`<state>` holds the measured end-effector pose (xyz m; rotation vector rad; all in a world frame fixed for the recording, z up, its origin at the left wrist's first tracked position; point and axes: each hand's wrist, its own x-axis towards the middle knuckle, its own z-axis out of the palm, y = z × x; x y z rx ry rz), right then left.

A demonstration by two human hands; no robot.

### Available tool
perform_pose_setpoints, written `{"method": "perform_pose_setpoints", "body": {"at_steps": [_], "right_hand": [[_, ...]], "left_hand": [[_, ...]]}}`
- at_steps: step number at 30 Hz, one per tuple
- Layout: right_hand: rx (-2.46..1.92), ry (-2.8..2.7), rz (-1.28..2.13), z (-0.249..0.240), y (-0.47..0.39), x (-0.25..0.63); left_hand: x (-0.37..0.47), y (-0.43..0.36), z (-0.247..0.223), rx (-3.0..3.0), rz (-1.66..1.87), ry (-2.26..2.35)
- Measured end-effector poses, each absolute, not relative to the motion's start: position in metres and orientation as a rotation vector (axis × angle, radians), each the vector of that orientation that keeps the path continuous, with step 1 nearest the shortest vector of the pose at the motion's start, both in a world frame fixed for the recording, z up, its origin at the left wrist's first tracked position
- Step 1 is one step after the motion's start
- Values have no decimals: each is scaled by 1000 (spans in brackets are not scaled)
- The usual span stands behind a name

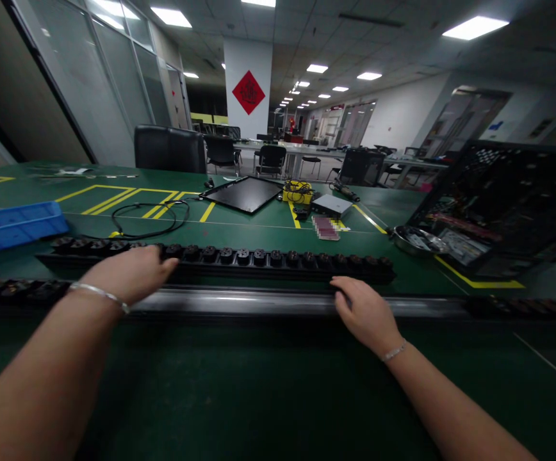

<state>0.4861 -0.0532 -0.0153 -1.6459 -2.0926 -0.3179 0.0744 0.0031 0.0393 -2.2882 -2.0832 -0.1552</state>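
A long black strip (220, 272) with a row of round black sockets lies crosswise on the green table. My left hand (134, 272) is closed over the strip's left part, its thumb pointing right and its other fingers mostly hidden. Nearer to me runs a long rail (239, 302) with a shiny metal middle, and dark socket-like parts show at both ends. At the strip's front edge, above the rail, is my right hand (364, 314), its fingers curled toward the thumb; what lies between them is too dark to make out.
A blue bin (16, 227) stands at the left, near a looped black cable (150, 221). Farther back lie a black panel (246, 194), a yellow object with cables (298, 192) and a grey box (330, 205). A metal bowl (415, 242) and an open black case (503, 211) stand right.
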Motion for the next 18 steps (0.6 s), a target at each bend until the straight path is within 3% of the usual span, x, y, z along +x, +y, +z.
{"method": "perform_pose_setpoints", "body": {"at_steps": [6,11,18], "right_hand": [[-2267,-1384,-724,-2,-52,610],[-2785,-994,-336,-15,-61,675],[-2803,-970,-266,-11,-60,674]], "left_hand": [[213,-39,-7,-2667,-288,-1451],[218,-44,-27,-2736,-306,-1407],[215,-43,-22,-2724,-320,-1400]]}}
